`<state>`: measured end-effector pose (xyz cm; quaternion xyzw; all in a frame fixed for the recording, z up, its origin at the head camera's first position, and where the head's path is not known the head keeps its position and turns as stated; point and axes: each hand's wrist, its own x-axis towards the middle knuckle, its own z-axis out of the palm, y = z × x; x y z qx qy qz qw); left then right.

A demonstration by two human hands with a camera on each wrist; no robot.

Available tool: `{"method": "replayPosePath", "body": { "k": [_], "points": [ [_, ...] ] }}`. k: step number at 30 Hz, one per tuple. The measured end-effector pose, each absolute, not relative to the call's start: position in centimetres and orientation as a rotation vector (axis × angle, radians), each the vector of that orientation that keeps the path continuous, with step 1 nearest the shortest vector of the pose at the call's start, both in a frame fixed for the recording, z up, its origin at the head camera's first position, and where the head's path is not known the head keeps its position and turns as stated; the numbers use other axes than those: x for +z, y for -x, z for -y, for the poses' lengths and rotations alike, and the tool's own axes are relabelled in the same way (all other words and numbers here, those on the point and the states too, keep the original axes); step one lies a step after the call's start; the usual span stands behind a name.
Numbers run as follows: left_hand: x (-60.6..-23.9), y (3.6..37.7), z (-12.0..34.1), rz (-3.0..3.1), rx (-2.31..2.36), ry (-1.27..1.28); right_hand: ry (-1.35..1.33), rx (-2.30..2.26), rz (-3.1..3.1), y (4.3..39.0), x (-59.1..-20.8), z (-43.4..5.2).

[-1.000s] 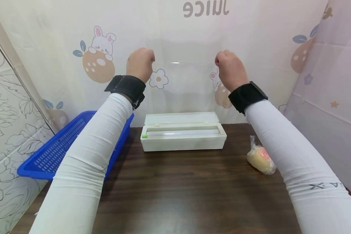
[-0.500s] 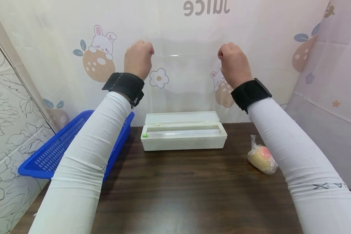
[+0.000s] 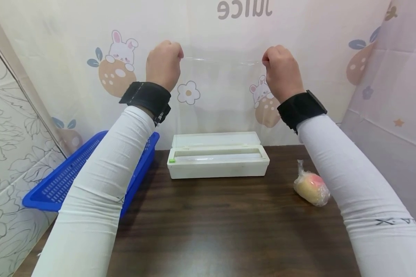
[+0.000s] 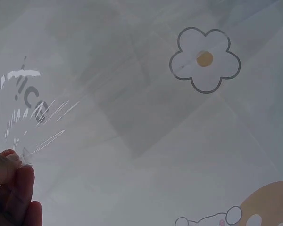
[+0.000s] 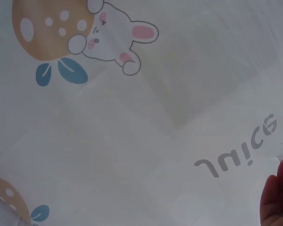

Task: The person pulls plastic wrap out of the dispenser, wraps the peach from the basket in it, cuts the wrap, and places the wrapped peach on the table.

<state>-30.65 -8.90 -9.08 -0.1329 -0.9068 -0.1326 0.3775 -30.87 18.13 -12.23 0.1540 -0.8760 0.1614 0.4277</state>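
Observation:
A clear sheet of cling film [image 3: 222, 100] stretches up from the white dispenser box [image 3: 217, 156] on the dark table. My left hand [image 3: 163, 69] pinches the sheet's top left corner, and my right hand [image 3: 280, 71] pinches the top right corner. Both hands are raised high above the box, fingers curled. In the left wrist view my fingertips [image 4: 14, 167] squeeze a crinkled corner of film [image 4: 33, 117]. In the right wrist view only the edge of my fingers [image 5: 278, 193] shows at the lower right.
A blue plastic basket [image 3: 69, 173] sits at the table's left edge. A film-wrapped yellow and pink fruit [image 3: 311, 187] lies on the right. Curtains printed with rabbits close in the back and both sides. The dark wooden table [image 3: 211, 231] lies in front of the box.
Both hands have risen a little and drawn slightly further apart, pulling more film up out of the box. The box, basket and fruit have not moved.

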Motion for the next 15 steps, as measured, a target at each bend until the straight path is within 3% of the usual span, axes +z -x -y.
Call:
{"method": "replayPosePath", "body": {
  "k": [15],
  "points": [
    [-10.1, 26.6, 10.5, 2.173, -0.451, 0.499, -0.431, 0.504, 2.074, 27.6, -13.4, -18.1]
  ]
}}
